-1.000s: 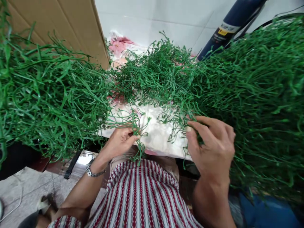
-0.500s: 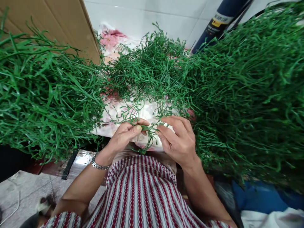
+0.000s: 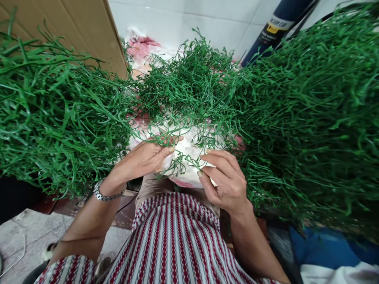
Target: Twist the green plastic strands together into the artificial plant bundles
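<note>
My left hand (image 3: 145, 157), with a metal bracelet at the wrist, pinches a thin branched green plastic stem (image 3: 166, 139) over a white plastic sheet with pink marks (image 3: 185, 148). My right hand (image 3: 223, 179) is just to the right of it, its thumb and fingers closed on another branched green sprig (image 3: 183, 162) hanging between the two hands. Both hands are in front of a tangled heap of the same green stems (image 3: 192, 85).
A large pile of green stems (image 3: 56, 118) fills the left, another larger pile (image 3: 314, 126) the right. A cardboard box (image 3: 74, 27) stands at the back left, a dark blue tube (image 3: 278, 27) against the white tiled wall. Blue cloth (image 3: 325, 246) lies at the lower right.
My right hand came in from the right-hand pile to meet my left hand at the centre. The left hand has since shifted left and up with its stem, and the hands have drawn slightly apart.
</note>
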A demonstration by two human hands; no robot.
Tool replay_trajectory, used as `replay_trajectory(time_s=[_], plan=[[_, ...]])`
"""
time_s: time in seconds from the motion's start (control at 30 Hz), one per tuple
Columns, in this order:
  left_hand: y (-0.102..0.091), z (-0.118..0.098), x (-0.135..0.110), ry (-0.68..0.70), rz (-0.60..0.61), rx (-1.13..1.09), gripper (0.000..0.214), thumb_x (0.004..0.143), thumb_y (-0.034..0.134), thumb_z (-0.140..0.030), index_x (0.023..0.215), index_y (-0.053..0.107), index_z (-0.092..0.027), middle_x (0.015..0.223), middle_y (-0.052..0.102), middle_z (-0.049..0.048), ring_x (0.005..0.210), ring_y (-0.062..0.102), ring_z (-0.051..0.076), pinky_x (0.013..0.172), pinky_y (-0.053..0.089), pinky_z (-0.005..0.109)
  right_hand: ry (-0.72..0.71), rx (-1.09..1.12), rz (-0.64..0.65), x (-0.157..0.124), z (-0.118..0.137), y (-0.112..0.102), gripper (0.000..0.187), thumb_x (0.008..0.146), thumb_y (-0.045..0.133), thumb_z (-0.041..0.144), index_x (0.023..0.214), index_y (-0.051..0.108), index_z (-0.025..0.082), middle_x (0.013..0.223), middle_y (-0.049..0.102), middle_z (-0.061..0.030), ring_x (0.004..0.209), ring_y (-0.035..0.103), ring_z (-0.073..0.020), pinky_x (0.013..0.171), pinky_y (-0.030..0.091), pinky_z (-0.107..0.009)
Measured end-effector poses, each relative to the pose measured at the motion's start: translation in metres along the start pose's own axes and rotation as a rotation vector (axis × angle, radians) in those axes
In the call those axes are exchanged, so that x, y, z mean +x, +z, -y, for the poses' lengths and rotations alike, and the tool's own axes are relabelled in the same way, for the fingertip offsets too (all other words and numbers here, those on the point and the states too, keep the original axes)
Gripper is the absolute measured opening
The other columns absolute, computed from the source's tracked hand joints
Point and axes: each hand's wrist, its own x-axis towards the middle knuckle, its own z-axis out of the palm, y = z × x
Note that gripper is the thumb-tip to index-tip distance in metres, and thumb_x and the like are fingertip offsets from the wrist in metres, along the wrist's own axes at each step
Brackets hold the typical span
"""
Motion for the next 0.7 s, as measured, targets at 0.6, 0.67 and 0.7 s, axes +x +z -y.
replay_trajectory(time_s=[0.6, 0.67, 0.7], plan=[[0.044, 0.009, -0.008, -0.099, 0.574, -0.229, 0.045, 0.077, 0.047, -0.056, 0.071, 0.054, -0.012, 0.048, 0.038, -0.0055, 0.042, 0.03, 0.005, 0.039, 0.021, 0.019, 0.082, -0.034, -0.011, -0.006, 0.002, -0.016, 0.024, 0.076, 0.063, 0.023, 0.099, 0.06, 0.02, 0.106, 0.062, -0.0085, 0.103, 0.055, -0.0241, 0.088, 0.045, -0.044], [0.046, 0.01, -0.009, -0.095, 0.609, -0.208, 0.044, 0.078, 0.047, -0.054, 0.074, 0.055, -0.012, 0.049, 0.04, -0.0047, 0.044, 0.032, 0.006, 0.041, 0.024, 0.019, 0.076, -0.021, 0.006, -0.006, -0.003, -0.008, 0.018, 0.077, 0.06, 0.02, 0.095, 0.059, 0.021, 0.1, 0.063, -0.0061, 0.103, 0.054, -0.0232, 0.088, 0.045, -0.043], [0.046, 0.011, -0.01, -0.093, 0.599, -0.186, 0.042, 0.08, 0.046, -0.052, 0.073, 0.055, -0.012, 0.05, 0.041, -0.0045, 0.045, 0.033, 0.006, 0.042, 0.024, 0.02, 0.079, -0.004, 0.003, -0.007, -0.005, -0.005, 0.015, 0.078, 0.059, 0.018, 0.092, 0.059, 0.022, 0.096, 0.064, -0.0049, 0.102, 0.055, -0.0221, 0.087, 0.045, -0.042]])
